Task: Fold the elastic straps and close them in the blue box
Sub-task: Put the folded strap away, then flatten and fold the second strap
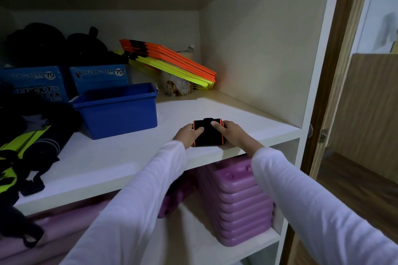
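The folded elastic strap, black with orange edges, lies near the front edge of the white shelf; the left hand holds its left end and the right hand its right end, each with a finger pressed on top; the blue box stands open just to the left, apart from the strap; behind it are two blue cartons and orange and yellow flat pieces, perhaps folders; purple blocks are stacked on the lower shelf.
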### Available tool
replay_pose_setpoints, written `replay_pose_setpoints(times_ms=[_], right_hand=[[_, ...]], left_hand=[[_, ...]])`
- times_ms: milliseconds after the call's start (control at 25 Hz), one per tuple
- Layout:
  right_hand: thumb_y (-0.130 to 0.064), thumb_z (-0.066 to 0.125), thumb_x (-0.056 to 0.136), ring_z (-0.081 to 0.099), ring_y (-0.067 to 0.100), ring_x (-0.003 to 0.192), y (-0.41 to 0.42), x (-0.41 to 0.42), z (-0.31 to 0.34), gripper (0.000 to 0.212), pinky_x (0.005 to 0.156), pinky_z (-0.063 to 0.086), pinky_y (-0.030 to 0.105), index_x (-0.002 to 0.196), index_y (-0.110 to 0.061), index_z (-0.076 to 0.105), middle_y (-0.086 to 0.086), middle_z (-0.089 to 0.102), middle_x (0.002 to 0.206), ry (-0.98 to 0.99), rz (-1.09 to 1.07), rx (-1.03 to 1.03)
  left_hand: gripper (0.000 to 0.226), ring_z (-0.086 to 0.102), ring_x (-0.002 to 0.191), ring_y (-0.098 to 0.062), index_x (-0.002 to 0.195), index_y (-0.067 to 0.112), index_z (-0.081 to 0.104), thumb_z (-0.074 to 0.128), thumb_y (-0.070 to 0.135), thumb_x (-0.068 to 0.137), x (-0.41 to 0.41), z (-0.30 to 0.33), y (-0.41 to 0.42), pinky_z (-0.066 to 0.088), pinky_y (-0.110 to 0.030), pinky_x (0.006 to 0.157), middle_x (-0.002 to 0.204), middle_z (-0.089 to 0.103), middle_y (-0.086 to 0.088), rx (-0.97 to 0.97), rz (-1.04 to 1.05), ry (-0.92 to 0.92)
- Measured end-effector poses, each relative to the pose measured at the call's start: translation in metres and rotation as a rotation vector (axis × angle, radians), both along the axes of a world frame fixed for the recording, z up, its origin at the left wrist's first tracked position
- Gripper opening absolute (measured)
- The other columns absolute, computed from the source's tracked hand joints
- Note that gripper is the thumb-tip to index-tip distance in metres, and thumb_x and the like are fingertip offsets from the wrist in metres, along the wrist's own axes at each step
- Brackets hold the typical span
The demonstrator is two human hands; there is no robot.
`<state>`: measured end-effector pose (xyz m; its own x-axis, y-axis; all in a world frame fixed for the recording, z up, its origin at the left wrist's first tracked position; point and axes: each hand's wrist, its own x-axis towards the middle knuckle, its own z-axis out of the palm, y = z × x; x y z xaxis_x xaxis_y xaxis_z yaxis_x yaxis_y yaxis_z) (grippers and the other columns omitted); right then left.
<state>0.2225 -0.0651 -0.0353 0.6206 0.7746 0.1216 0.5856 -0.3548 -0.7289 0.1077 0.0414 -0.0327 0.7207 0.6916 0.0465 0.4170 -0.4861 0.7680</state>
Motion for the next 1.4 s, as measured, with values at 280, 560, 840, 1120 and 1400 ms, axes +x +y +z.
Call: replay_pose_setpoints(times_ms=[280,560,840,1120,1400], right_hand=[[-0.047,0.043,0.095,0.052,0.019,0.071,-0.001,0.006,0.000,0.039,0.066,0.039,0.023,0.080,-0.011,0.048,0.001,0.053,0.069,0.066,0.073,-0.057],[-0.043,0.060,0.087,0.060,0.017,0.064,0.002,0.007,-0.007,0.033,0.048,0.047,0.019,0.090,-0.011,0.054,0.002,0.058,0.074,0.232,0.098,0.133],[-0.043,0.077,0.069,0.066,0.025,0.090,0.021,-0.006,-0.001,0.051,0.077,0.058,0.029,0.103,-0.012,0.055,0.009,0.064,0.096,0.378,0.204,0.338],[-0.007,0.060,0.087,0.063,0.016,0.074,0.074,-0.047,0.059,0.022,0.055,0.055,0.015,0.109,-0.011,0.059,0.004,0.063,0.083,0.415,0.493,0.386],[-0.008,0.060,0.086,0.058,0.017,0.064,0.161,-0.072,0.109,0.009,0.061,0.054,0.025,0.080,-0.015,0.060,0.004,0.059,0.073,0.450,0.441,0.512]], left_hand=[[0.088,0.061,0.107,-0.034,0.119,0.014,0.057,0.039,0.063,0.048,0.023,-0.021,0.027,0.051,-0.042,0.091,0.116,0.063,-0.017,-0.079,0.016,0.064],[0.006,0.055,0.072,-0.018,0.084,0.015,0.054,0.053,0.019,0.088,0.005,-0.006,0.002,0.042,-0.029,0.062,0.080,0.056,-0.004,-0.310,0.074,-0.209],[0.013,0.053,0.073,-0.015,0.100,0.010,0.051,0.052,0.005,0.088,-0.030,0.010,-0.010,0.044,-0.024,0.059,0.076,0.052,0.002,-0.284,0.168,-0.434],[0.019,0.049,0.066,-0.005,0.100,0.012,0.051,0.053,-0.002,0.087,-0.070,0.066,0.038,0.037,0.002,0.044,0.077,0.052,0.006,-0.043,0.246,-0.602],[0.038,0.054,0.098,-0.016,0.125,-0.004,0.053,0.059,-0.002,0.087,-0.094,0.110,0.118,0.045,-0.013,0.077,0.108,0.057,-0.011,0.113,0.268,-0.735]])
